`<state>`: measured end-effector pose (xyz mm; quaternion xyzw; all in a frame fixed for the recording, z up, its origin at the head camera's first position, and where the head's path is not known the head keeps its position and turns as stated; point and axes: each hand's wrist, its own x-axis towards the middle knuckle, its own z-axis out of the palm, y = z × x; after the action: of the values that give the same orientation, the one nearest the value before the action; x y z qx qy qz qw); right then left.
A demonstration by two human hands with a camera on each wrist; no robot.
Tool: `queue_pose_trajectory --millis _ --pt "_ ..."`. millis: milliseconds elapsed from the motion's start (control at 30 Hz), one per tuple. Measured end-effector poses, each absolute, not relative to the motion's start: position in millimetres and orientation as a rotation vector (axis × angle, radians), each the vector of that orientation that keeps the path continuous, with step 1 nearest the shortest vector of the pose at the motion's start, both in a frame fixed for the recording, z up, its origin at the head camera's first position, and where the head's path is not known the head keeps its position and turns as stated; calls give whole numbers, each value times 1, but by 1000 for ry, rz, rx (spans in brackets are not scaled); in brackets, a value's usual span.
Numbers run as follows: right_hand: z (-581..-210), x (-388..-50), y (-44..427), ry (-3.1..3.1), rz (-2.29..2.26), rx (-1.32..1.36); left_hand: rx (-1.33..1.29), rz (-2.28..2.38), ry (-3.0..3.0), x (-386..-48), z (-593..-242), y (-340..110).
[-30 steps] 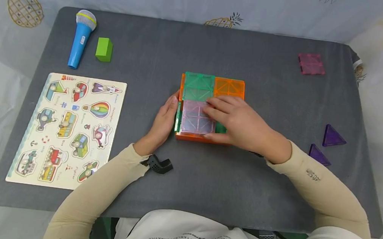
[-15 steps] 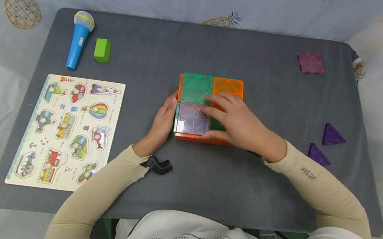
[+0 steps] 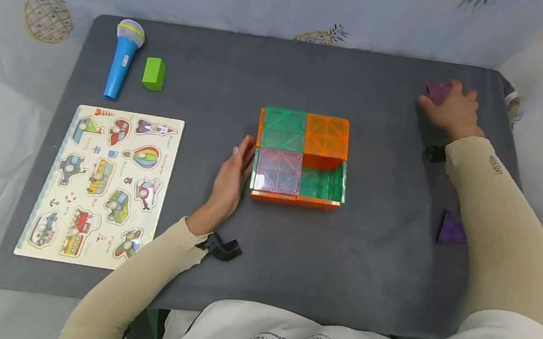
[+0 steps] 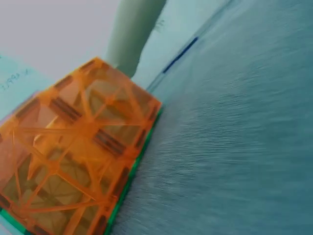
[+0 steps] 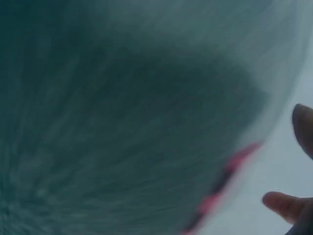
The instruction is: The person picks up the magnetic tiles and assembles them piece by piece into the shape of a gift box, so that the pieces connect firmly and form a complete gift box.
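A box of translucent magnetic tiles (image 3: 298, 200) stands mid-table. A green tile (image 3: 283, 129), an orange tile (image 3: 326, 135) and a pale purple tile (image 3: 278, 171) cover three of its top quarters; the near right quarter is uncovered. My left hand (image 3: 229, 179) rests along the box's left side, fingers extended. The left wrist view shows the box's orange wall (image 4: 78, 142). At the far right, my right hand (image 3: 453, 112) is over a pink square tile (image 3: 437, 91), partly covering it. In the blurred right wrist view, spread fingers (image 5: 286, 205) stand apart from the tile (image 5: 210, 200).
A purple triangular tile (image 3: 451, 228) lies beside the right sleeve, which hides the other triangle. On the left are a picture puzzle board (image 3: 100, 184), a blue toy microphone (image 3: 123, 59) and a green block (image 3: 154, 74). The grey table (image 3: 340, 272) has a curtain behind it.
My right hand has left the pale purple tile on the box and moved far right to the pink tile. The pale purple tile shifted slightly left into line. My left hand stays beside the box.
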<state>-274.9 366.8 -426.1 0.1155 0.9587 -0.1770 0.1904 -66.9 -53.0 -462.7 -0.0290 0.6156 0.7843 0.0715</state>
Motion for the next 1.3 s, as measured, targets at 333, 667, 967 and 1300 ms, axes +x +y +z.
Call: queue_pose_trajectory --millis 333,667,967,1300 --pt "-439 -286 388 2756 -337 232 162 1810 2222 -38 -463 -57" --pt "-381 -190 297 2897 -549 -818 143 1717 2386 -37 -464 -45" --pt "-373 -111 231 2721 -502 -1714 157 1709 2453 -38 -465 -44" --pt "-386 -99 233 2751 -436 -1529 148 1715 2460 -37 -466 -43"
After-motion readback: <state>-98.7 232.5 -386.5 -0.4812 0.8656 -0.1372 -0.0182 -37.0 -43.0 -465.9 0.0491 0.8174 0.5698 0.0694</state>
